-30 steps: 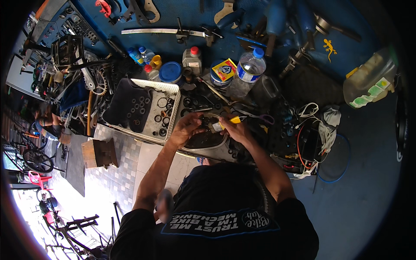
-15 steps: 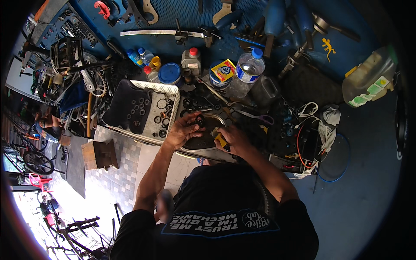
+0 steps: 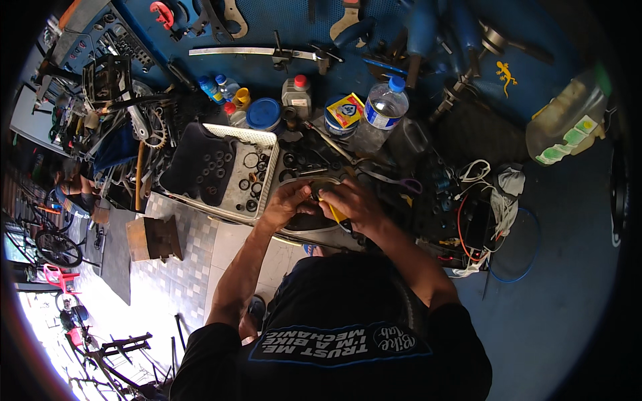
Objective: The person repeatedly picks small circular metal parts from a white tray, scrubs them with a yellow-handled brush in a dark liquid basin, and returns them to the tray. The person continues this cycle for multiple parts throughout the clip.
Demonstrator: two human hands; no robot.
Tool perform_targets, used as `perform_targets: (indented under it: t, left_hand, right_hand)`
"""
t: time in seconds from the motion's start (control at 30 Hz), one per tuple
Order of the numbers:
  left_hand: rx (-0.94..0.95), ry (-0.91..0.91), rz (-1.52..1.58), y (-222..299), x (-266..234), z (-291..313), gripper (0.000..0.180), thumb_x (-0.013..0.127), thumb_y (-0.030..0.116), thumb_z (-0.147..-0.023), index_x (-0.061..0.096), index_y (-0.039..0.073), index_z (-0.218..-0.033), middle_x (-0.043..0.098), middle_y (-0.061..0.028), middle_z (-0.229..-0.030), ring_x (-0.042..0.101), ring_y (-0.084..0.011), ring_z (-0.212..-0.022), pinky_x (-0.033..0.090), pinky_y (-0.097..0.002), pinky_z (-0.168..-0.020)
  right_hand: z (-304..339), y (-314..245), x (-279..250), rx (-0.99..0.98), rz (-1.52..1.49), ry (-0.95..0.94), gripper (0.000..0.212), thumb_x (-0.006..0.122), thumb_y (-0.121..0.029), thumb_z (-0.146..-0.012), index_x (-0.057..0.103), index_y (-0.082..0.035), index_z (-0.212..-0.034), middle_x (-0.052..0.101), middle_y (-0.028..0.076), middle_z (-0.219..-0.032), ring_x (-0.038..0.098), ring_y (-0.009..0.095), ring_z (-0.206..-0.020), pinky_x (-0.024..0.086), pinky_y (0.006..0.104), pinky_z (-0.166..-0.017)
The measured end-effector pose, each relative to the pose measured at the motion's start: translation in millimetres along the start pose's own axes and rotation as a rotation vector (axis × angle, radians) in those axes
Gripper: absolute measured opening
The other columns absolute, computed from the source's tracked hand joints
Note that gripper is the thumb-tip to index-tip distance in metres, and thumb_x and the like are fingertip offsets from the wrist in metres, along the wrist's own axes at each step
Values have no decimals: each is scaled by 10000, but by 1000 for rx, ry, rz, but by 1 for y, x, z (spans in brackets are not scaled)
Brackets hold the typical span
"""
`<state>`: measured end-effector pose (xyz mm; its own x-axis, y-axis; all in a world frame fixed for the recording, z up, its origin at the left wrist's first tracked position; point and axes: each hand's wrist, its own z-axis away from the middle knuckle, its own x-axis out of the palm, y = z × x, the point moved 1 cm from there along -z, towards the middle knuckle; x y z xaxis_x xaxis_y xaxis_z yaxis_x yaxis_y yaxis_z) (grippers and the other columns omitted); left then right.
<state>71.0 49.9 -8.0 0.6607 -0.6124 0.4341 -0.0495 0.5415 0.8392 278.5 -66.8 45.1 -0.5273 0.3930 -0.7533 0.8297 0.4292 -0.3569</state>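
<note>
Over a round metal pan (image 3: 313, 235) at the bench's near edge, both my hands are close together. My left hand (image 3: 286, 202) is closed round a small dark ring-shaped part (image 3: 315, 190), pinched between thumb and fingers. My right hand (image 3: 356, 206) grips a yellow thing with a dark edge (image 3: 336, 213), too covered by the fingers to name its kind. The fingers of that hand reach the dark part. Left of my hands stands a cream plastic basket (image 3: 271, 160) with a black cloth (image 3: 194, 164) and several rings and bearings.
Behind the pan lie loose small parts, a wrench (image 3: 328, 139) and purple-handled scissors (image 3: 409, 184). Farther back stand a water bottle (image 3: 384, 110), a blue-lidded tub (image 3: 263, 114) and a grey bottle (image 3: 297, 97). Cables (image 3: 476, 170) lie at the right; a cardboard box (image 3: 154, 238) is at the left.
My right hand has moved left and up, bringing the yellow thing against the dark part in my left hand. The left hand has shifted slightly.
</note>
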Motion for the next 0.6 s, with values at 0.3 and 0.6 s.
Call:
perform_targets:
  t: [0.3,0.6]
  left_hand:
    - [169,-18,-129,5,2,5,506,757,56,-1021,595,31,-1500,686,-32,-1231,687,-130,-1112,610,-332,-987]
    - [169,-36,-5,15,2,7,528,759,-3,-997,586,28,-1495,685,-32,-1256,674,-132,-1154,623,-349,-1007]
  right_hand:
    - [19,22,9,909,-887,-90,262,744,-322,-1051,736,-64,-1004,712,12,-810,757,152,-757,534,305,-649]
    - [23,14,-7,714,-599,-103,260,701,-324,-1092,721,-73,-1025,714,-2,-811,766,128,-827,526,295,-657]
